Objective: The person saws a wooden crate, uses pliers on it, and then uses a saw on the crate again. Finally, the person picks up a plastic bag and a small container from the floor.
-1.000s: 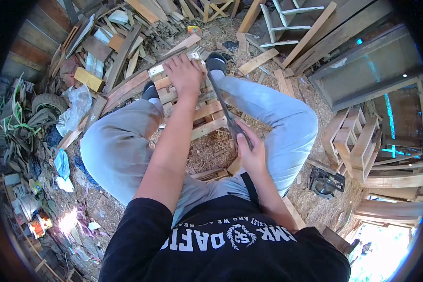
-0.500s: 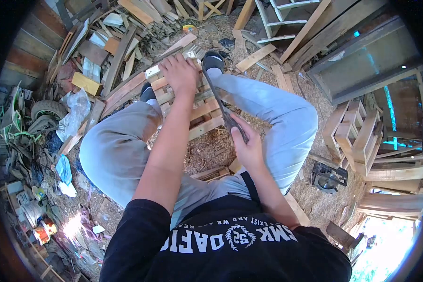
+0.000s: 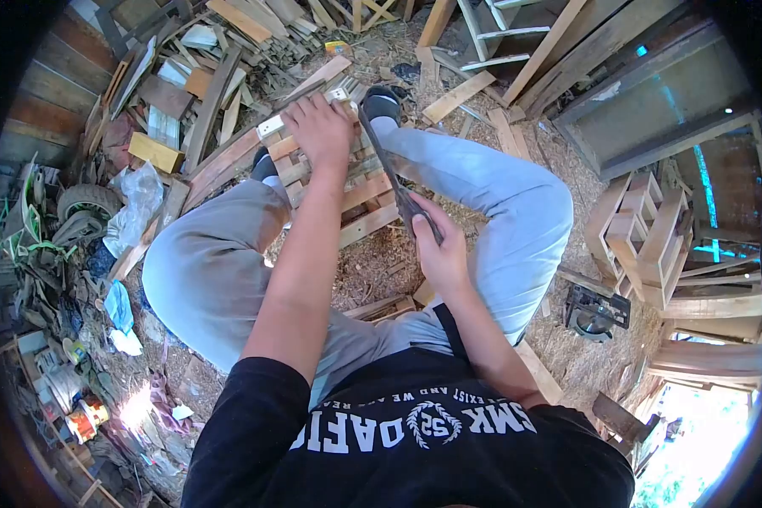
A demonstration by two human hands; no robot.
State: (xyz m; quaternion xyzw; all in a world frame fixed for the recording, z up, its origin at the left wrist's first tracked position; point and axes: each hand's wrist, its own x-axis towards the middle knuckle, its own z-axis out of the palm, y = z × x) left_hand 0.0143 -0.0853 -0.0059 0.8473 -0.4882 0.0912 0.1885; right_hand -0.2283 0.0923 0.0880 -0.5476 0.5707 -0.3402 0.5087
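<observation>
Between my knees stands a slatted wooden piece [image 3: 370,223] built of light and reddish strips. My left hand [image 3: 320,134] lies over its top, fingers bent over a pale strip with small holes [image 3: 271,127]. A long dark handsaw [image 3: 376,146] slants along the right side of the piece, its blade reaching up past my left hand. My right hand [image 3: 438,241] is wrapped round the saw's handle at the lower end. Whether the blade's teeth touch the wood cannot be made out.
Scrap boards [image 3: 165,97] pile up at the upper left. A circular saw [image 3: 593,313] lies on the floor at the right, below a wooden crate-like frame [image 3: 643,233]. A plastic bag [image 3: 135,203] and a tyre [image 3: 87,201] are at the left.
The handsaw and my right hand have shifted slightly up and to the left along the piece. My left hand stays on top of the wood.
</observation>
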